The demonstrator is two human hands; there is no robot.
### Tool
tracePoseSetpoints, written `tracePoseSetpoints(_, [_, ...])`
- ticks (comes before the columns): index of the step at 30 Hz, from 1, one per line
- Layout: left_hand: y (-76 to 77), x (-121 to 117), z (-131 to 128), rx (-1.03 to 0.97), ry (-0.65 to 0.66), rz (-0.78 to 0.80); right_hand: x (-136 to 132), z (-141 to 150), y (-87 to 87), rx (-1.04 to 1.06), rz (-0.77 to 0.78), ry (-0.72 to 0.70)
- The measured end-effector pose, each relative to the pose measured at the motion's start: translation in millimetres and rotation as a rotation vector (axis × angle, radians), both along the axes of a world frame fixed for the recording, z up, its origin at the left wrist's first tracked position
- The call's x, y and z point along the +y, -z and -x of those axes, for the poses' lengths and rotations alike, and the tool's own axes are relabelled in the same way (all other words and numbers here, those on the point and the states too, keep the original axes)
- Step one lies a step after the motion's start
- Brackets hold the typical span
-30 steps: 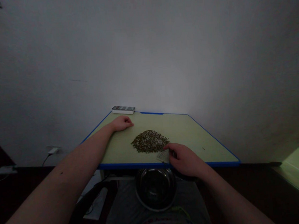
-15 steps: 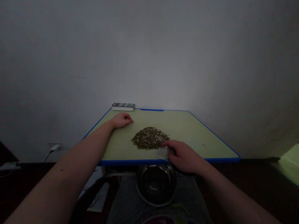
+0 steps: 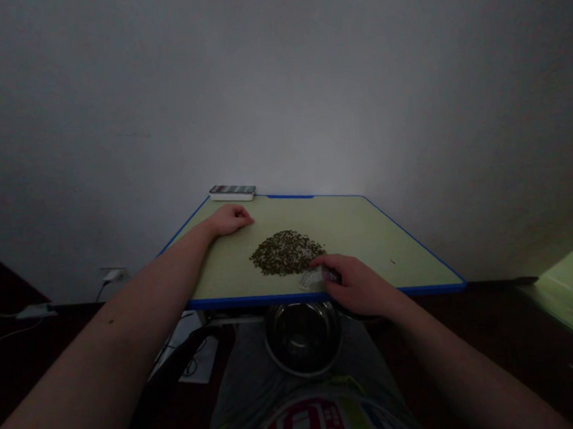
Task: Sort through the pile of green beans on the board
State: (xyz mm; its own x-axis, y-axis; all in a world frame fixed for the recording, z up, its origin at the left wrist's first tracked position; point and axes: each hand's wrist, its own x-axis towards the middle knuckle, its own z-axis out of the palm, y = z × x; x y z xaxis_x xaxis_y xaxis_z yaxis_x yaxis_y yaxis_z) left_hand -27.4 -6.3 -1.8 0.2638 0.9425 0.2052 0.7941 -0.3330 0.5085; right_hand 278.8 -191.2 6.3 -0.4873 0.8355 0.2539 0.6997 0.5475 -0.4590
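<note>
A heap of small brown-green grains (image 3: pixel 285 253) lies on the pale yellow board tabletop (image 3: pixel 367 234). At its near right edge, my right hand (image 3: pixel 352 281) is closed on a clear, fan-shaped plastic piece with printed markings, which looks like a protractor (image 3: pixel 311 280). The index finger reaches to the grains, and the palm hides part of the plastic. My left hand (image 3: pixel 230 219) rests on the board beyond the heap's left side, its fingers curled together. Nothing shows in it. Below the board's front edge, a shiny metal bowl (image 3: pixel 304 342) sits at my lap.
A white box with a dark striped top (image 3: pixel 233 192) stands at the back left corner against the wall. Blue trim (image 3: pixel 253 301) runs round the board. A small dark sliver (image 3: pixel 393 261) lies on the right. A plugged-in adapter (image 3: pixel 113 275) is on the left wall.
The board and both hands sit slightly higher in view. My right hand and the plastic piece have shifted slightly away from the front edge. My left hand keeps its place on the board.
</note>
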Motion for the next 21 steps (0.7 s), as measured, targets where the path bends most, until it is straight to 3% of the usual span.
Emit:
tracePoseSetpoints(9, [5.8,7,4,-0.018,0.025,-0.004,-6,-2,-0.2,0.017,0.04,-0.02])
tracePoseSetpoints(16, [0.9,1,1,0.0,0.009,-0.002,-9,-2,-1.0,0.052,0.064,-0.037])
tracePoseSetpoints(21, [-0.1,-2,0,-0.014,0.007,-0.007,-4,-16,-4.3,0.197,0.166,-0.074])
